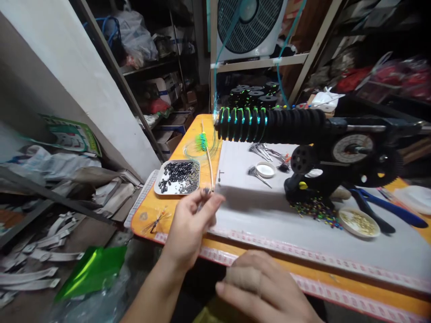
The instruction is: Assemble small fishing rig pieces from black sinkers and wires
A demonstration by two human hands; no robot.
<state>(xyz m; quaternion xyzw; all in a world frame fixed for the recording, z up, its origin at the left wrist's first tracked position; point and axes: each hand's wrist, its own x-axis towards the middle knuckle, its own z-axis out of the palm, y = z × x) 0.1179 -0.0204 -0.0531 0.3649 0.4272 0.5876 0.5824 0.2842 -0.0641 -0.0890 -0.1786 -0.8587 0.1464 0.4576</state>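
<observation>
My left hand [191,222] is raised over the table's front left part, thumb and fingers pinched on a small greyish piece [206,191] too blurred to name. Just beyond the fingertips lies a thin wooden stick [210,166] with a green and blue bundle [201,141] around it. A white tray [158,188] of black tubes and small metal bits sits left of the fingers. Lower right, my right hand [261,285] is held at the table's front edge, fingers curled and one wrapped in beige tape; whatever it may hold is hidden.
A black ridged roller [292,123] wound with green and blue line spans the table on a geared stand [353,152]. Near it are colored beads [314,211], a dish of gold bits [358,223], blue-handled pliers [393,208] and a small white dish [266,169]. A fan [251,27] stands behind.
</observation>
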